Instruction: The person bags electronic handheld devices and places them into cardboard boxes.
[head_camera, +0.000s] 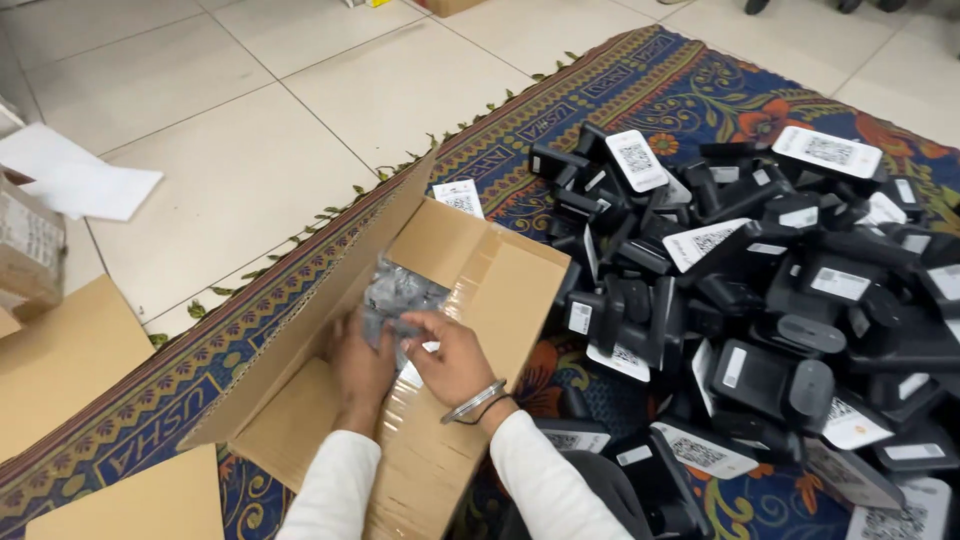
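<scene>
On the patterned rug, right of the open cardboard box, we see a heap of black devices. Inside the box, our left hand and right hand grip a clear plastic bag.

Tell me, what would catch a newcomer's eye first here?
Most striking is the big heap of black devices with white labels, piled on the patterned rug at right. Near the middle, the left hand and right hand handle a clear plastic bag inside an open cardboard box.
</scene>
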